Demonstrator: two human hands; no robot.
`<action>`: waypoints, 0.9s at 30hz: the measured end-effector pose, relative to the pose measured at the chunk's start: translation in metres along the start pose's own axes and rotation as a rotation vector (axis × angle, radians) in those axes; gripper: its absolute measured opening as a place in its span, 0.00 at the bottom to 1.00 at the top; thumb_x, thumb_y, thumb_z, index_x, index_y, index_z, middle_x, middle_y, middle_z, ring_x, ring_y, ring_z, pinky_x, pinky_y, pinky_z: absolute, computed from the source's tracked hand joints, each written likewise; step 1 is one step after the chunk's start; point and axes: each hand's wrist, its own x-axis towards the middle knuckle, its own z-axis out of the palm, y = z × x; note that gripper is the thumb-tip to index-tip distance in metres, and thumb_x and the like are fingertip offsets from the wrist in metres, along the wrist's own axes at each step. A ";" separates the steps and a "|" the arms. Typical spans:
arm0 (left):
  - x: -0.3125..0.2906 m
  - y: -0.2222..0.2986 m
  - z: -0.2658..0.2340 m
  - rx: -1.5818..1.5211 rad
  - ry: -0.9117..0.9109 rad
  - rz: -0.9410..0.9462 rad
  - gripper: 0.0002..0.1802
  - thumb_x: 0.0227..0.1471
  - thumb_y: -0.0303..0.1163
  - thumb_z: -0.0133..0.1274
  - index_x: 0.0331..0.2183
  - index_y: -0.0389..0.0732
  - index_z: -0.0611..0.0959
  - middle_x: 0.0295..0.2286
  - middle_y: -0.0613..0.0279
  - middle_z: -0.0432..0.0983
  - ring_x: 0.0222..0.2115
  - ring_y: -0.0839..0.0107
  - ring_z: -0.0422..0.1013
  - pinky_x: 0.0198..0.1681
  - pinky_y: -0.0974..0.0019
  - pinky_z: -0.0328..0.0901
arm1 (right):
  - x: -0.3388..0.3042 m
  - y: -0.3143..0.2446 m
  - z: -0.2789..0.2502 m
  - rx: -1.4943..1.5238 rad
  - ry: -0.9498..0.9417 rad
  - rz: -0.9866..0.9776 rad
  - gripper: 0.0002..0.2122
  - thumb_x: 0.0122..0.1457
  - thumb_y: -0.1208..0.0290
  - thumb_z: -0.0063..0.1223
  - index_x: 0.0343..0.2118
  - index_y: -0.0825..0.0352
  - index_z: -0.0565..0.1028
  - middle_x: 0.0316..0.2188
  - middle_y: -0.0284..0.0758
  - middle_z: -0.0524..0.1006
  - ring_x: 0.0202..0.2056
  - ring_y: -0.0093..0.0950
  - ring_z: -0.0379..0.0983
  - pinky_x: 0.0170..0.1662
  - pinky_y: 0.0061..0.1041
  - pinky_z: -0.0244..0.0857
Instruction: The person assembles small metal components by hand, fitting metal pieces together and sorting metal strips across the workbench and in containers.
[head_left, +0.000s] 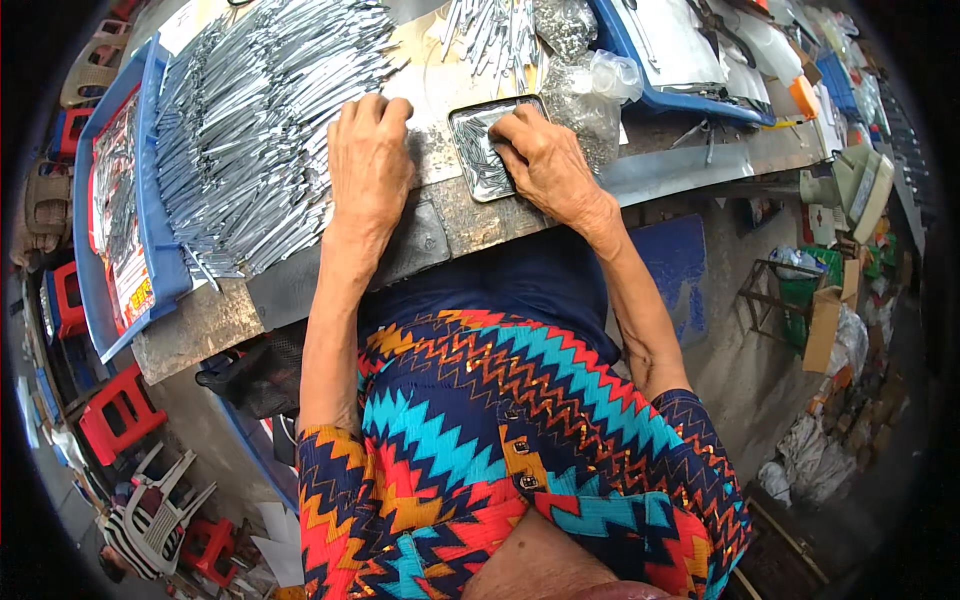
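A wide heap of slim silvery metal pieces (270, 110) covers the left part of the workbench. At its right edge rests my left hand (368, 165), back up, fingers curled under; whatever they hold is hidden. Right of it lies a shallow, dark-rimmed metal tray (463, 128) with rounded corners, holding many small thin metal pins (485, 160). My right hand (545, 165) reaches over the tray's right side, thumb and fingers pinched together down among the pins. Anything between those fingertips is too small to make out.
Beyond the tray lie more slim metal pieces (495, 35), beside clear plastic bags (588, 110) of small metal parts. A blue tray (690, 100) with tools stands at the right, another blue tray (165, 290) at the left. Red stools (120, 412) stand on the floor.
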 end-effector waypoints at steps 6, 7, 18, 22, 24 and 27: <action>0.048 0.000 0.016 -0.186 -0.091 0.017 0.06 0.41 0.21 0.48 0.28 0.34 0.76 0.26 0.51 0.72 0.30 0.54 0.67 0.35 0.58 0.61 | 0.008 0.000 -0.005 -0.123 -0.116 -0.105 0.09 0.42 0.83 0.47 0.29 0.70 0.67 0.27 0.43 0.67 0.27 0.42 0.70 0.29 0.34 0.66; 0.055 -0.003 0.024 -0.215 -0.093 0.021 0.06 0.40 0.21 0.48 0.27 0.33 0.76 0.25 0.50 0.72 0.30 0.53 0.68 0.35 0.58 0.62 | 0.009 0.000 -0.007 -0.135 -0.140 -0.141 0.09 0.41 0.83 0.46 0.29 0.70 0.66 0.27 0.43 0.67 0.28 0.41 0.70 0.29 0.35 0.66; 0.108 -0.005 0.097 -0.125 0.136 -0.014 0.11 0.39 0.28 0.53 0.25 0.32 0.71 0.23 0.43 0.70 0.27 0.47 0.66 0.31 0.52 0.61 | 0.018 -0.006 -0.015 -0.320 -0.202 -0.355 0.02 0.44 0.80 0.45 0.22 0.72 0.66 0.21 0.44 0.69 0.23 0.37 0.72 0.23 0.31 0.67; 0.123 0.004 0.098 -0.108 0.008 -0.195 0.18 0.39 0.31 0.53 0.32 0.29 0.70 0.34 0.40 0.65 0.35 0.47 0.65 0.36 0.50 0.63 | 0.021 -0.005 -0.012 -0.312 -0.246 -0.369 0.03 0.43 0.79 0.45 0.22 0.74 0.67 0.20 0.45 0.69 0.22 0.39 0.72 0.21 0.32 0.66; 0.123 0.002 0.103 -0.127 0.084 -0.203 0.18 0.40 0.33 0.56 0.29 0.29 0.69 0.29 0.35 0.66 0.29 0.41 0.65 0.33 0.48 0.61 | 0.023 -0.006 -0.012 -0.329 -0.265 -0.326 0.04 0.43 0.79 0.45 0.21 0.74 0.67 0.20 0.45 0.69 0.21 0.39 0.72 0.21 0.32 0.66; 0.119 -0.002 0.101 -0.156 0.100 -0.211 0.13 0.40 0.28 0.52 0.28 0.30 0.69 0.26 0.35 0.68 0.28 0.41 0.66 0.33 0.49 0.61 | 0.022 -0.008 -0.011 -0.317 -0.232 -0.317 0.03 0.43 0.78 0.45 0.21 0.73 0.67 0.19 0.45 0.69 0.21 0.39 0.72 0.21 0.32 0.65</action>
